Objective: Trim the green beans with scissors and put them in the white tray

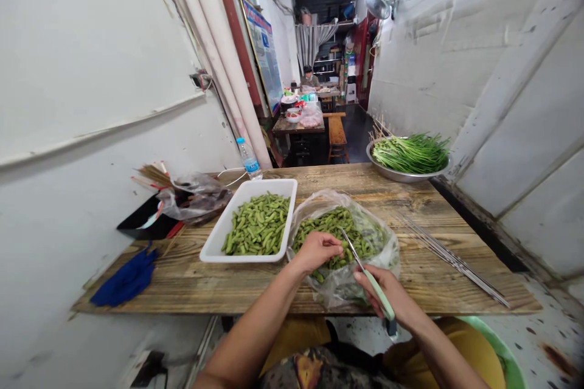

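Observation:
My right hand (383,292) grips scissors (370,278) with pale green handles, their blades pointing up and away over a clear plastic bag (387,249). Green edamame pods (335,222) fill the opened bag. Just left of the blade tips, my left hand (319,250) is closed in a pinch above the pods; what its fingertips hold is too small to make out. To the left of the bag stands a white plastic tray (212,249) with many edamame pods (260,225) lying in it.
Thin metal skewers (456,258) lie on the wooden table (191,282) at right. A metal basin (406,176) of green stalks stands behind them. At left are a blue cloth (125,276), a black box (146,222) and a water bottle (249,159). A person (310,79) sits far back.

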Demonstrator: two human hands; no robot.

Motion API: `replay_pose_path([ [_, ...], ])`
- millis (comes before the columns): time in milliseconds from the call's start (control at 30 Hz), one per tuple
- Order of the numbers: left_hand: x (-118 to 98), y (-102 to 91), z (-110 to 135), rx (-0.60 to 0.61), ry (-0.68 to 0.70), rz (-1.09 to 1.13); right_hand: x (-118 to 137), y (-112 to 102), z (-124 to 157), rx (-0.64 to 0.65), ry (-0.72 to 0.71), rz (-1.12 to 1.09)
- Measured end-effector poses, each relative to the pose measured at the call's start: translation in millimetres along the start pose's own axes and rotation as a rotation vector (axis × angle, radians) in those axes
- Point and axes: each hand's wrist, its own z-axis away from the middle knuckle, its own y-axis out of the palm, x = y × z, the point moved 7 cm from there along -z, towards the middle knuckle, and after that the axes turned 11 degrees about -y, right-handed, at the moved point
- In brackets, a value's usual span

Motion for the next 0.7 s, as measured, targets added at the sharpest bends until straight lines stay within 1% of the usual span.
replay_pose_path([
  [67, 5, -2.0, -3, 0.003, -0.042, 0.109, 0, 1, 0, -0.022, 0.006, -0.052],
  [167, 11, -6.4, -7, -0.006, -0.087, 0.374, 6, 4, 2, -0.063, -0.002, -0.171],
  [233, 13, -9.1, -9, -0.021, -0.081, 0.523, 9, 7, 6, -0.075, 0.036, -0.216],
  [300, 14, -11.2, -9, -0.048, -0.065, 0.604, 12, 11, 10, -0.064, 0.061, -0.211],
  [433, 11, -9.4, -7, -0.077, -0.035, 0.645, 17, 15, 10, -0.033, 0.020, -0.170],
  [633, 9, 4.4, 0, -0.055, -0.034, 0.619, 13, 17, 1, -0.022, -0.033, -0.154],
  [700, 10, 6.6, 1, -0.047, -0.041, 0.603, 9, 17, 0, -0.030, -0.023, -0.161],
])
